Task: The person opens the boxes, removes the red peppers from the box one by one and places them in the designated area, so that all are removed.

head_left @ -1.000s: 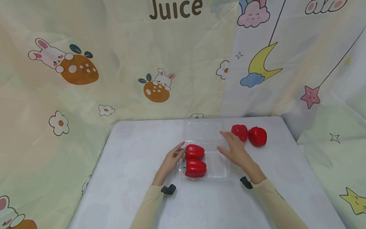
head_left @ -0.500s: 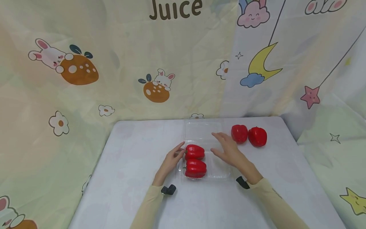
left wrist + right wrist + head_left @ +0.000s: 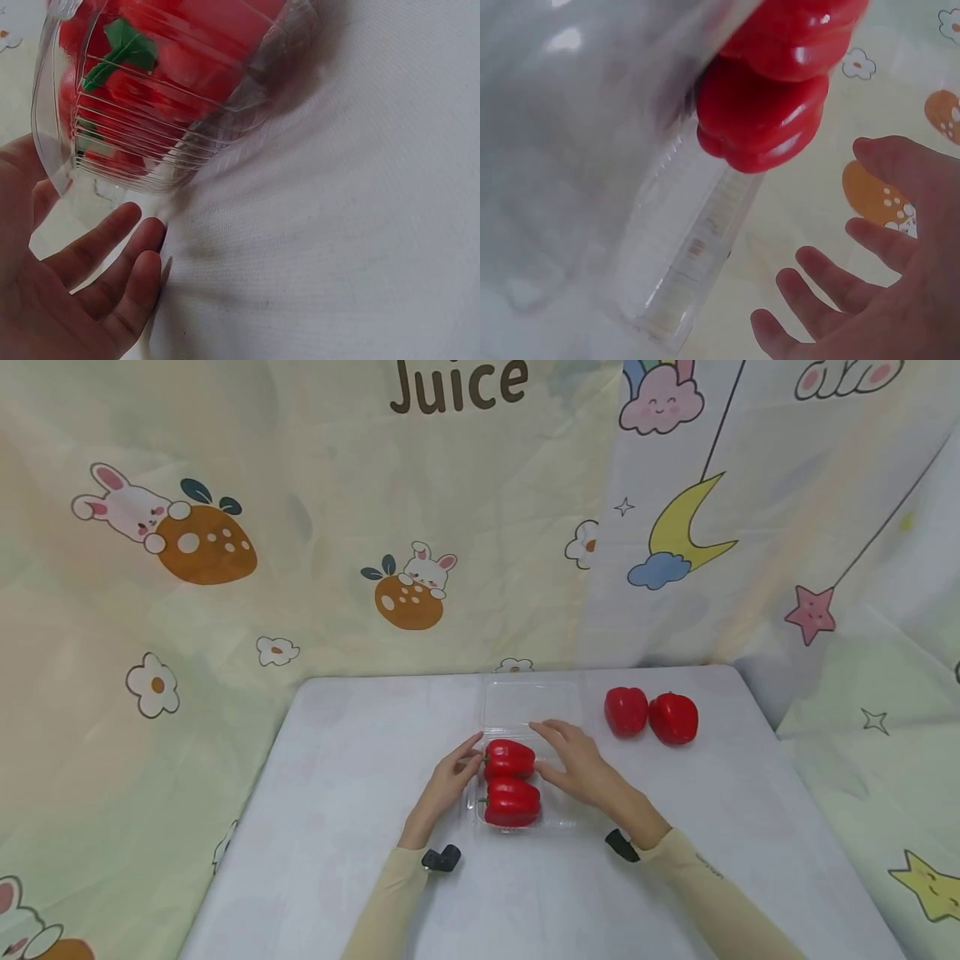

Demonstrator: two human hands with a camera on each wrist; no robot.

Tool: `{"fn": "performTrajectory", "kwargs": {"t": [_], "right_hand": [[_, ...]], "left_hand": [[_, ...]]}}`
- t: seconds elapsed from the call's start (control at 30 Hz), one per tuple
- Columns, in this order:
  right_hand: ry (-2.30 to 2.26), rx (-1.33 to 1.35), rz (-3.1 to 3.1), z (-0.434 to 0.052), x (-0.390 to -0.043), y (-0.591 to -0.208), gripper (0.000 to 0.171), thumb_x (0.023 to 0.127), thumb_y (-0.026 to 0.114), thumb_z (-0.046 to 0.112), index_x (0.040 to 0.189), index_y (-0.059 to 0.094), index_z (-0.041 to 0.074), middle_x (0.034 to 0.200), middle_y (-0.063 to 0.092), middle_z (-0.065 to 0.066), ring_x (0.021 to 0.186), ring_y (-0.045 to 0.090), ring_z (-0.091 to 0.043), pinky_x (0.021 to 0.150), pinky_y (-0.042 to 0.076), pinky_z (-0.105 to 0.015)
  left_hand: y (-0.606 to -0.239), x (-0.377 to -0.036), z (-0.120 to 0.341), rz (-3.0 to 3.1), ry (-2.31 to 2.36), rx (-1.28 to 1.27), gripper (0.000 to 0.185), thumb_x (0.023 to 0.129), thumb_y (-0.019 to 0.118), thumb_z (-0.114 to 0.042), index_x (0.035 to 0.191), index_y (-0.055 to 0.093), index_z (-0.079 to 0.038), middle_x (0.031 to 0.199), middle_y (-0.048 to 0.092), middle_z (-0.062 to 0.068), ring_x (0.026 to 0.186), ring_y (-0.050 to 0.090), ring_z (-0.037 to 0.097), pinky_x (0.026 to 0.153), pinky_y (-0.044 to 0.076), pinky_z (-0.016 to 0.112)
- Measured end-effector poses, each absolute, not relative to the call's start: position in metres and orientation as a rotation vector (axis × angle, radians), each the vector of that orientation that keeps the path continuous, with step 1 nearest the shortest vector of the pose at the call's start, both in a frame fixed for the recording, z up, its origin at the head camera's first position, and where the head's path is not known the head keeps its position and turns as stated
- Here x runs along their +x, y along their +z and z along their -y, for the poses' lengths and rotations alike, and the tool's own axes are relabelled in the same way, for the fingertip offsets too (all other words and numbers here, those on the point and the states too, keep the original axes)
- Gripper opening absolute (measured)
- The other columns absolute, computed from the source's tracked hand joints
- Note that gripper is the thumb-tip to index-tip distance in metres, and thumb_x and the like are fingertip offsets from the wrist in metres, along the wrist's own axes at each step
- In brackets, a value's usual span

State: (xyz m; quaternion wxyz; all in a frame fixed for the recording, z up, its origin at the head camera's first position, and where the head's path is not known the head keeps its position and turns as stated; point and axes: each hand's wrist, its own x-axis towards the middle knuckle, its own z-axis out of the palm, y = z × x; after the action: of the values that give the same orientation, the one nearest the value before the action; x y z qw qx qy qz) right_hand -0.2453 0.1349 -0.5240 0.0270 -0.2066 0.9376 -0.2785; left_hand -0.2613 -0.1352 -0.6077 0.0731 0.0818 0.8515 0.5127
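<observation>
A clear plastic clamshell box [image 3: 558,814] lies on the table, its lid [image 3: 528,697] folded back. Inside, along the left side, are two red bell peppers, one farther back [image 3: 508,758] and one nearer [image 3: 512,803]. My left hand [image 3: 442,787] is at the box's left edge with relaxed fingers; the left wrist view shows its fingertips close by the ribbed wall, and a green stem [image 3: 131,45] through the plastic. My right hand [image 3: 585,772] hovers over the box's right half, fingers spread, holding nothing. In the right wrist view it is apart from the peppers [image 3: 761,112].
Two more red bell peppers, one on the left [image 3: 626,712] and one on the right [image 3: 673,719], stand at the back right of the white table [image 3: 360,727]. Behind the table hangs a printed cloth [image 3: 315,527].
My right hand has moved left, from beside the back-right peppers to close by the ones in the box. The left hand and the peppers have stayed in place.
</observation>
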Motion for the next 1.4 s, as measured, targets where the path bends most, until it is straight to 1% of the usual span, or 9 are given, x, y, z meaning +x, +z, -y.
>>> {"fn": "performTrajectory", "kwargs": {"t": [0.17,0.43,0.57,0.67,0.83,0.97,1.1,1.2,1.4], "right_hand": [[-0.847,-0.675,-2.873,-0.129,-0.244,-0.523,0.084,0.083,0.081,0.030,0.154,0.038,0.023,0.152,0.043,-0.014,0.139,0.042,-0.036,0.106,0.041,-0.068],[-0.720,-0.757,-2.874,-0.119,-0.249,-0.522,0.082,0.082,0.083,0.031,0.153,0.041,0.024,0.150,0.046,-0.012,0.138,0.044,-0.034,0.103,0.049,-0.061],[-0.670,-0.786,-2.858,-0.116,-0.251,-0.521,0.082,0.081,0.084,0.027,0.151,0.043,0.025,0.150,0.047,-0.011,0.138,0.044,-0.033,0.106,0.047,-0.060],[-0.652,-0.805,-2.837,-0.113,-0.252,-0.520,0.082,0.079,0.086,0.025,0.150,0.045,0.025,0.149,0.047,-0.010,0.138,0.044,-0.033,0.104,0.049,-0.058],[-0.603,-0.867,-2.797,-0.110,-0.254,-0.522,0.086,0.078,0.087,0.022,0.151,0.043,0.028,0.150,0.045,-0.010,0.139,0.042,-0.032,0.100,0.054,-0.053],[-0.565,-0.948,-2.771,-0.110,-0.256,-0.523,0.090,0.076,0.088,0.018,0.152,0.042,0.029,0.152,0.043,-0.010,0.140,0.040,-0.031,0.100,0.054,-0.051],[-0.538,-1.024,-2.740,-0.110,-0.258,-0.523,0.089,0.075,0.087,0.014,0.151,0.043,0.028,0.154,0.040,-0.009,0.142,0.038,-0.030,0.101,0.054,-0.050],[-0.530,-1.049,-2.712,-0.108,-0.259,-0.522,0.089,0.075,0.087,0.013,0.151,0.043,0.028,0.154,0.040,-0.011,0.143,0.037,-0.031,0.100,0.054,-0.050],[-0.509,-1.064,-2.672,-0.102,-0.262,-0.521,0.094,0.071,0.089,0.010,0.151,0.043,0.027,0.154,0.040,-0.013,0.143,0.036,-0.033,0.099,0.055,-0.051]], "left_hand": [[-0.607,-0.261,0.135,-2.559,1.548,0.253,0.051,0.103,0.054,-0.043,0.152,0.043,-0.036,0.133,0.064,0.012,0.116,0.067,0.029,0.100,0.054,0.052],[-0.606,-0.260,0.134,-2.552,1.547,0.243,0.051,0.102,0.055,-0.043,0.152,0.042,-0.038,0.134,0.063,0.011,0.116,0.067,0.030,0.100,0.054,0.053],[-0.605,-0.259,0.134,-2.551,1.556,0.248,0.051,0.102,0.055,-0.042,0.152,0.042,-0.038,0.134,0.063,0.011,0.117,0.066,0.030,0.099,0.054,0.053],[-0.605,-0.258,0.134,-2.547,1.559,0.257,0.051,0.103,0.054,-0.041,0.152,0.042,-0.037,0.134,0.063,0.012,0.117,0.066,0.031,0.100,0.054,0.054],[-0.604,-0.259,0.135,-2.533,1.558,0.256,0.052,0.103,0.054,-0.042,0.153,0.042,-0.037,0.135,0.063,0.011,0.118,0.066,0.031,0.101,0.053,0.054],[-0.604,-0.260,0.136,-2.524,1.566,0.270,0.052,0.103,0.054,-0.041,0.153,0.041,-0.036,0.135,0.062,0.012,0.118,0.066,0.030,0.101,0.053,0.053],[-0.604,-0.260,0.136,-2.528,1.556,0.276,0.052,0.103,0.053,-0.041,0.153,0.040,-0.036,0.137,0.062,0.011,0.119,0.065,0.031,0.101,0.053,0.053],[-0.605,-0.260,0.136,-2.530,1.552,0.274,0.052,0.103,0.054,-0.040,0.154,0.040,-0.036,0.137,0.061,0.012,0.120,0.065,0.031,0.101,0.053,0.053],[-0.606,-0.260,0.136,-2.531,1.548,0.274,0.052,0.103,0.053,-0.040,0.154,0.040,-0.036,0.136,0.062,0.012,0.120,0.065,0.031,0.101,0.053,0.054]]}}
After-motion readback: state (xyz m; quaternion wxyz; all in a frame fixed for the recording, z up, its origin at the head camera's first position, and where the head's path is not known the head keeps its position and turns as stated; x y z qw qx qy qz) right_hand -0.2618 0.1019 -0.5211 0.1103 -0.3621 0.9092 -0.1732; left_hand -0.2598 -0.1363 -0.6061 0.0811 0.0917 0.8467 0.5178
